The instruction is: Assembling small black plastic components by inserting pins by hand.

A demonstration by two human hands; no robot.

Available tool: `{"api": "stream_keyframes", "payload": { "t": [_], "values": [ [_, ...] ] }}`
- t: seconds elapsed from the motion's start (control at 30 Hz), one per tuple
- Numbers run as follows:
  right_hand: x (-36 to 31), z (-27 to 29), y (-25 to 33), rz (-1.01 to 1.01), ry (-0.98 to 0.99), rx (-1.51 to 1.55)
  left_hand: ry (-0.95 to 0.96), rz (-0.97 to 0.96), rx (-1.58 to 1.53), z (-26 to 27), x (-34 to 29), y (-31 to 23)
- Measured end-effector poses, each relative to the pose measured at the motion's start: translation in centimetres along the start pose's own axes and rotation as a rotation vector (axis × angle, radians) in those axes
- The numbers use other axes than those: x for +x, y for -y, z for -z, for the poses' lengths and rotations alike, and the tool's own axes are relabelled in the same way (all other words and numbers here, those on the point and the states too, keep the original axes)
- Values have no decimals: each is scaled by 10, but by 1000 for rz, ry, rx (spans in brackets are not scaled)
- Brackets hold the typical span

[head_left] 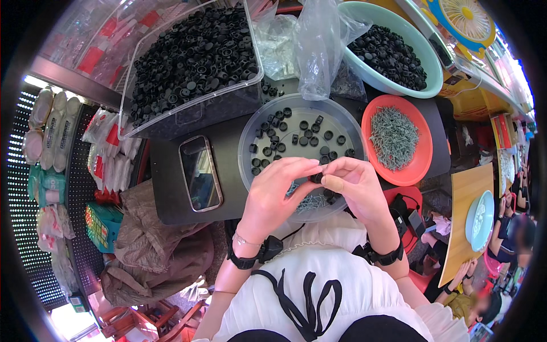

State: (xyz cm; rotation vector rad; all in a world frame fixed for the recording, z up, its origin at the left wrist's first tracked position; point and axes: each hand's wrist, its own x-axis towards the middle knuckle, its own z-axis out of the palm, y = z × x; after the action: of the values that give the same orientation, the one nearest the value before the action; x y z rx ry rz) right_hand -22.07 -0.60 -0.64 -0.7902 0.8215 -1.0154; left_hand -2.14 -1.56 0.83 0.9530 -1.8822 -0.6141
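Above the round tray (319, 114), hands: my left hand (277, 185) and right hand (358, 183) meet fingertip to fingertip, both pinched on one small black piece (317, 178).
Hedge: my fingers cover most of the piece; I cannot tell whether a screw sits in it.
Technique: I should steady the piece with one hand, work it with the other, press squarely, and stay low over the tray to catch drops.
Black caps (315, 141): roughly thirty loose in the tray, some hidden by my hands.
Screws: one loose heap (310, 203) in the tray, another (394, 137) in the red dish; too many to count.
Containers: one tray, one red dish (424, 154), one clear bin (188, 108), one pale-green basin (436, 74).
Phone (200, 174): one, left of the tray.
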Motion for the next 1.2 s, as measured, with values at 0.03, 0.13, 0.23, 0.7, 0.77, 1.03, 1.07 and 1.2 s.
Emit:
{"api": "stream_keyframes", "payload": {
  "t": [0.03,0.13,0.23,0.7,0.77,1.03,1.07,1.2],
  "values": [
    [0,0,0,0,-1,0,-8,-16,8,-1,0,0],
    [2,-4,-2,20,-13,46,-29,-29,48,-4,0,0],
    [2,-7,-1,39,-42,70,-35,-25,53,-5,1,-2],
    [18,26,65,394,-325,-655,126,308,139,29,10,1],
    [30,53,88,558,-530,-932,157,345,166,41,3,9],
    [67,103,135,665,-648,-1232,154,386,148,42,-10,11],
    [67,97,135,654,-679,-1317,126,369,193,40,-12,12],
    [43,40,110,789,-414,-1368,61,337,270,47,-21,14]
  ]
}}
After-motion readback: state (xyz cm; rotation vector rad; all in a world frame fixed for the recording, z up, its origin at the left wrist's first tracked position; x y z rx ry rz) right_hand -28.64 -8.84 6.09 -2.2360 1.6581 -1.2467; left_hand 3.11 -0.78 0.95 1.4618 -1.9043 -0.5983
